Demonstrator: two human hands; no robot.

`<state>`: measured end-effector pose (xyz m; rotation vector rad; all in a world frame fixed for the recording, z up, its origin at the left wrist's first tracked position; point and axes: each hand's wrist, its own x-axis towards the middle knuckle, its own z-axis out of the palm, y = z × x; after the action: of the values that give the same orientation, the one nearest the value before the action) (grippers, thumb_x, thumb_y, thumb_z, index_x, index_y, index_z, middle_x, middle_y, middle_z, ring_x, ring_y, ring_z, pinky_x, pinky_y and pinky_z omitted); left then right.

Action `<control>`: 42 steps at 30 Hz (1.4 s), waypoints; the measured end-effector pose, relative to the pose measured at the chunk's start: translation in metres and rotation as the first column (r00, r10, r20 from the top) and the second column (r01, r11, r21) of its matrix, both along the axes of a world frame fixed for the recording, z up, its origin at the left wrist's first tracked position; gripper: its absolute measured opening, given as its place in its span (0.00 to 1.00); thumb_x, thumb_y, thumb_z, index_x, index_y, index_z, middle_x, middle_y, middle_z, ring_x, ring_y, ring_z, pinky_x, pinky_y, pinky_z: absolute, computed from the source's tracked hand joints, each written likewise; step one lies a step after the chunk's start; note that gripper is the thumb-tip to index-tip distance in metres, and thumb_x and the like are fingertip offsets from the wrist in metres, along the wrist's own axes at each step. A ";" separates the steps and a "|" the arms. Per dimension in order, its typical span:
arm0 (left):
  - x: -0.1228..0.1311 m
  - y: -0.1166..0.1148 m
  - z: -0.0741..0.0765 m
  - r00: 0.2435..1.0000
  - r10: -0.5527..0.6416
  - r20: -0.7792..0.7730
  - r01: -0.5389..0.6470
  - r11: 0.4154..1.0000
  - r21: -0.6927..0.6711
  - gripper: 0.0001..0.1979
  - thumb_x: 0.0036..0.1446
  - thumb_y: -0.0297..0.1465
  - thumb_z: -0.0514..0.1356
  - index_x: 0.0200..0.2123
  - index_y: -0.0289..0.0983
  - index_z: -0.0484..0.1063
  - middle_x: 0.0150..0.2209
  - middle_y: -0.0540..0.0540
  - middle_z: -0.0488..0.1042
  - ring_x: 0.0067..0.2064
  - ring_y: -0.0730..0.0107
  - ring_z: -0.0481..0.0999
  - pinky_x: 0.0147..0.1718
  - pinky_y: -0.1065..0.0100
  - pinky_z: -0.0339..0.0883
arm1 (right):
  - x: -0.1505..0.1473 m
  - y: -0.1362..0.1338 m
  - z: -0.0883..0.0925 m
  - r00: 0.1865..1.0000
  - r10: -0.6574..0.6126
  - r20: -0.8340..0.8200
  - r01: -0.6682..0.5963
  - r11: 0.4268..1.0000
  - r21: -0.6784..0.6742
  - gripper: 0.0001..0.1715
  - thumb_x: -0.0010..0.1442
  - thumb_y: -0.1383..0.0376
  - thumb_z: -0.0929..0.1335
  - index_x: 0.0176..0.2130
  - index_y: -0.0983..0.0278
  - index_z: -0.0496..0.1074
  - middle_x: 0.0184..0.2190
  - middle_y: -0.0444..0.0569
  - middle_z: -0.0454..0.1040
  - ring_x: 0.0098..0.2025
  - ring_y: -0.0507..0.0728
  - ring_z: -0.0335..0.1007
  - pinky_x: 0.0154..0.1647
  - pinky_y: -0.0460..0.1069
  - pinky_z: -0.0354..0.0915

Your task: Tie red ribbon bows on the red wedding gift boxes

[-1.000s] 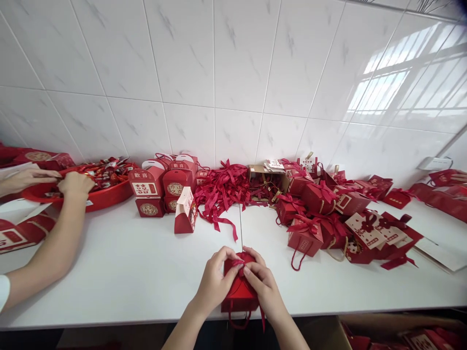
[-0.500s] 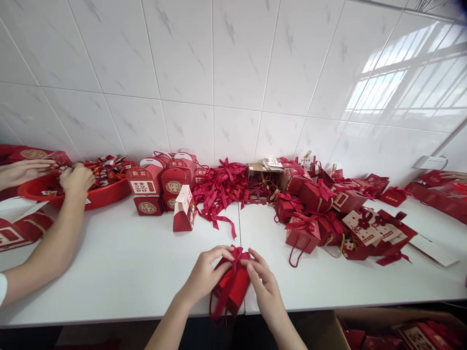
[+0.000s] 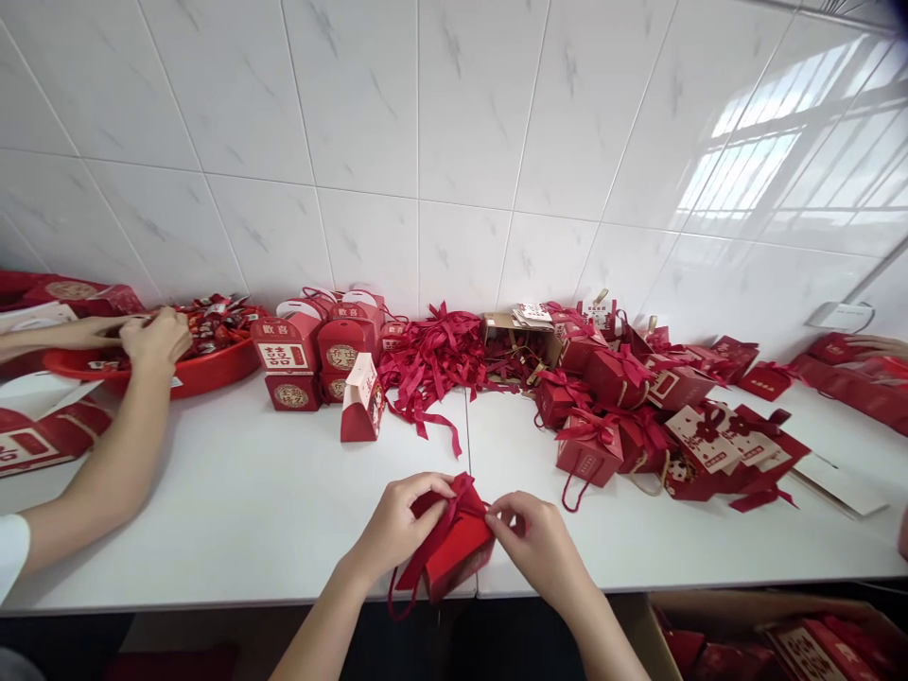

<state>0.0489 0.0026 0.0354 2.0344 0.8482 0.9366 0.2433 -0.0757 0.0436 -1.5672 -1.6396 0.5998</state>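
A small red gift box (image 3: 462, 549) lies tilted at the table's front edge, with a dark red ribbon (image 3: 432, 541) tied over its top and a cord handle hanging at its left. My left hand (image 3: 401, 522) pinches the ribbon at the bow, thumb and forefinger together. On the box's right side, my right hand (image 3: 532, 532) has its fingertips closed on what looks like the ribbon's other end. Beyond both hands lies a heap of loose red ribbons (image 3: 436, 355), and a small upright white-and-red box (image 3: 362, 402) stands beside it.
Finished-looking bowed boxes (image 3: 592, 445) are piled at the right. Stacked red boxes (image 3: 288, 355) stand left of the ribbons. A co-worker's hands (image 3: 156, 336) reach into a red basin (image 3: 219, 369) of wrapped sweets. A carton (image 3: 649, 634) of red boxes sits below the table's right front.
My right hand has drawn away to the right, its fingers now pinched together. The box has turned, its right end swinging outward. The view has shifted slightly.
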 end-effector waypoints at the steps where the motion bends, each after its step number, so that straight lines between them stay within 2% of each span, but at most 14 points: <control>1: 0.000 0.000 0.000 1.000 0.001 0.000 -0.001 1.000 0.005 0.10 0.55 0.23 0.55 0.35 0.40 0.74 0.42 0.46 0.78 0.46 0.64 0.76 0.48 0.62 0.69 | 0.001 -0.004 0.005 0.998 0.060 0.016 -0.059 0.996 -0.059 0.10 0.57 0.61 0.66 0.29 0.61 0.76 0.23 0.45 0.75 0.24 0.53 0.65 0.27 0.47 0.61; 4: 0.001 -0.001 0.001 1.000 0.001 -0.009 -0.001 1.000 0.016 0.10 0.55 0.23 0.55 0.35 0.40 0.74 0.42 0.47 0.78 0.46 0.66 0.76 0.49 0.63 0.68 | 0.003 -0.006 0.017 0.979 0.200 0.043 -0.192 0.970 -0.150 0.17 0.56 0.54 0.68 0.22 0.61 0.75 0.18 0.42 0.72 0.22 0.52 0.63 0.25 0.46 0.58; 6: 0.000 -0.001 0.001 1.000 -0.015 -0.003 0.015 0.999 0.034 0.11 0.55 0.22 0.54 0.35 0.40 0.74 0.42 0.47 0.77 0.45 0.66 0.76 0.48 0.63 0.69 | 0.003 0.005 0.020 0.987 0.162 0.018 -0.159 0.982 -0.099 0.17 0.57 0.53 0.67 0.26 0.61 0.76 0.23 0.44 0.74 0.24 0.53 0.65 0.26 0.46 0.60; 8: -0.001 -0.001 0.003 0.999 -0.045 -0.001 0.045 0.996 0.073 0.11 0.55 0.21 0.54 0.35 0.39 0.74 0.40 0.46 0.78 0.45 0.65 0.76 0.46 0.63 0.70 | 0.002 0.022 0.019 0.990 0.128 -0.055 -0.131 0.990 -0.047 0.17 0.58 0.53 0.66 0.37 0.62 0.76 0.30 0.46 0.76 0.27 0.53 0.67 0.28 0.46 0.64; 10: -0.002 0.000 0.004 0.998 -0.062 -0.013 0.063 0.988 0.143 0.11 0.55 0.21 0.54 0.33 0.39 0.74 0.36 0.46 0.77 0.45 0.64 0.75 0.44 0.63 0.70 | 0.000 0.037 0.017 0.977 0.171 -0.126 -0.178 0.983 -0.043 0.19 0.58 0.55 0.66 0.43 0.63 0.74 0.34 0.48 0.76 0.27 0.52 0.68 0.28 0.46 0.65; 13: -0.003 0.001 0.008 0.997 -0.054 -0.056 0.068 0.959 0.274 0.11 0.55 0.21 0.54 0.32 0.40 0.74 0.33 0.46 0.77 0.44 0.64 0.74 0.42 0.63 0.70 | -0.003 0.047 0.015 0.954 0.256 -0.155 -0.266 0.963 -0.046 0.14 0.58 0.59 0.66 0.41 0.63 0.75 0.35 0.48 0.77 0.28 0.52 0.69 0.29 0.46 0.66; 17: -0.005 0.002 0.012 0.992 -0.010 -0.128 0.060 0.918 0.391 0.11 0.56 0.21 0.54 0.33 0.40 0.75 0.32 0.46 0.77 0.42 0.64 0.74 0.41 0.62 0.70 | -0.005 0.039 0.018 0.944 0.306 -0.128 -0.301 0.952 0.055 0.10 0.58 0.68 0.65 0.37 0.62 0.76 0.32 0.46 0.77 0.33 0.53 0.71 0.34 0.47 0.67; 21: -0.007 0.005 0.013 0.986 0.002 -0.167 0.070 0.904 0.422 0.11 0.55 0.22 0.55 0.33 0.40 0.75 0.31 0.47 0.77 0.41 0.64 0.74 0.40 0.63 0.70 | -0.004 0.026 0.019 0.916 0.401 0.007 -0.397 0.905 0.151 0.19 0.59 0.73 0.61 0.42 0.57 0.76 0.34 0.47 0.72 0.34 0.53 0.70 0.35 0.47 0.68; 25: -0.010 0.011 0.012 0.984 -0.010 -0.179 0.089 0.892 0.443 0.10 0.56 0.22 0.56 0.33 0.41 0.76 0.31 0.48 0.78 0.40 0.65 0.74 0.41 0.63 0.69 | -0.006 0.020 0.013 0.866 0.444 0.228 -0.475 0.873 0.105 0.29 0.59 0.76 0.58 0.54 0.55 0.69 0.36 0.50 0.66 0.36 0.54 0.66 0.38 0.49 0.69; 28: -0.012 0.017 0.012 0.980 -0.021 -0.200 0.111 0.885 0.452 0.10 0.57 0.24 0.56 0.33 0.42 0.77 0.31 0.49 0.79 0.40 0.65 0.75 0.42 0.62 0.68 | -0.009 0.017 0.007 0.837 0.444 0.319 -0.491 0.868 0.077 0.34 0.57 0.78 0.57 0.58 0.55 0.64 0.37 0.51 0.65 0.38 0.55 0.65 0.39 0.50 0.69; 31: -0.014 0.022 0.013 0.974 -0.028 -0.227 0.130 0.884 0.450 0.10 0.58 0.26 0.56 0.33 0.42 0.77 0.31 0.48 0.80 0.39 0.65 0.76 0.41 0.62 0.68 | -0.011 0.016 0.002 0.837 0.429 0.340 -0.484 0.870 0.094 0.36 0.55 0.78 0.58 0.59 0.54 0.63 0.38 0.50 0.65 0.37 0.55 0.64 0.39 0.50 0.69; 35: -0.015 0.024 0.013 0.969 -0.012 -0.248 0.133 0.869 0.477 0.10 0.58 0.26 0.56 0.32 0.42 0.77 0.30 0.48 0.79 0.38 0.65 0.75 0.41 0.61 0.67 | -0.011 0.015 0.000 0.857 0.414 0.307 -0.483 0.854 0.193 0.34 0.53 0.79 0.60 0.54 0.52 0.69 0.36 0.48 0.66 0.36 0.55 0.65 0.36 0.48 0.69; 38: -0.013 0.024 0.011 0.965 0.060 -0.254 0.083 0.852 0.517 0.10 0.56 0.24 0.56 0.31 0.42 0.77 0.28 0.48 0.78 0.35 0.65 0.74 0.39 0.62 0.67 | -0.010 0.016 0.001 0.858 0.438 0.269 -0.501 0.830 0.247 0.31 0.54 0.78 0.60 0.50 0.52 0.73 0.35 0.48 0.66 0.35 0.54 0.65 0.34 0.47 0.69; 42: -0.009 0.022 0.009 0.953 0.154 -0.260 0.014 0.837 0.546 0.11 0.54 0.22 0.55 0.30 0.41 0.76 0.26 0.49 0.76 0.32 0.67 0.72 0.36 0.63 0.66 | -0.007 0.018 0.000 0.850 0.470 0.237 -0.520 0.821 0.235 0.28 0.57 0.76 0.61 0.49 0.51 0.73 0.35 0.48 0.66 0.34 0.53 0.65 0.33 0.47 0.69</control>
<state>0.0396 0.0242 0.0440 2.7066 0.8859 1.0122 0.2358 -0.0576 0.0440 -0.9894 -2.1838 0.4634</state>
